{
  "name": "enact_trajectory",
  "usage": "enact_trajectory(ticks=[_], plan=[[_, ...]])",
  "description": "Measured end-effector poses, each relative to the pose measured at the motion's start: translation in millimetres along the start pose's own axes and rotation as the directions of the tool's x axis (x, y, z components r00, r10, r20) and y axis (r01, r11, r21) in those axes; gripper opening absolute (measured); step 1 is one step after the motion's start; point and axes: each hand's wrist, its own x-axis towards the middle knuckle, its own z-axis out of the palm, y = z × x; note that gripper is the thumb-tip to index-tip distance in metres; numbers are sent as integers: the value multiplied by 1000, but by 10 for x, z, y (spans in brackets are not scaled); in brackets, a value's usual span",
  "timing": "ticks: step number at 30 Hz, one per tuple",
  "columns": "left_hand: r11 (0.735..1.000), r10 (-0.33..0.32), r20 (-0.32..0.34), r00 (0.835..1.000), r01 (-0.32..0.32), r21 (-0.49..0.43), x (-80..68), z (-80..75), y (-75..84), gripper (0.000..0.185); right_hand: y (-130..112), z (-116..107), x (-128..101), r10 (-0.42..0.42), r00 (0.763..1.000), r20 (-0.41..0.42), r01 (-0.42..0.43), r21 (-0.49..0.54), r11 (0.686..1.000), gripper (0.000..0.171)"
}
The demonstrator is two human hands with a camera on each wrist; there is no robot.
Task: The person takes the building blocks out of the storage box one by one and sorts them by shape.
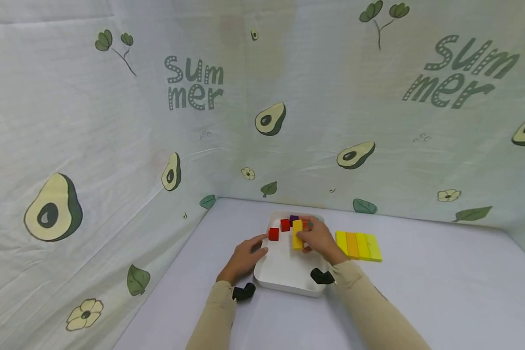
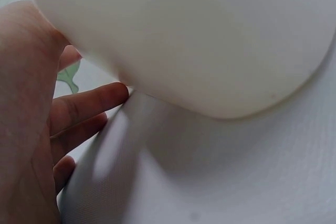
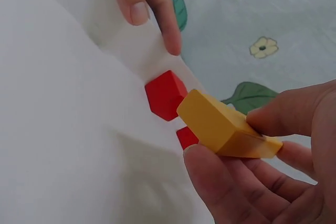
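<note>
A white tray (image 1: 284, 272) lies on the table and holds two red cubes (image 1: 273, 234), (image 1: 285, 224) and a purple block (image 1: 293, 219) near its far edge. My right hand (image 1: 317, 238) pinches a long yellow block (image 1: 297, 234) above the tray; the same yellow block (image 3: 223, 127) shows in the right wrist view, thumb below and fingers on its end, just off a red cube (image 3: 164, 94). My left hand (image 1: 245, 255) rests at the tray's left rim, fingers straight against the tray wall (image 2: 199, 35).
Several yellow and orange long blocks (image 1: 358, 246) lie side by side on the table right of the tray. Avocado-print cloth walls (image 1: 113, 146) close in the back and left. The lilac tabletop (image 1: 442, 282) stretches to the right.
</note>
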Motion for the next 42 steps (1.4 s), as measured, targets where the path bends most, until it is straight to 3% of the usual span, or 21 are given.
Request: enact_trajectory(ticks=[5,31,42], plan=[[1000,-4,-2,1000,4,5,28,17,19,51,49,-43,-25,-7,1000,7,6,111,994,62],[1000,9,-20,1000,-8,26,-1,-26,21,50,80,-37,-142,45,999,11,-46,351,935,54],[1000,14,-9,1000,-14,5,-27,-11,8,51,54,-74,-246,68,997,-24,-56,341,938,54]])
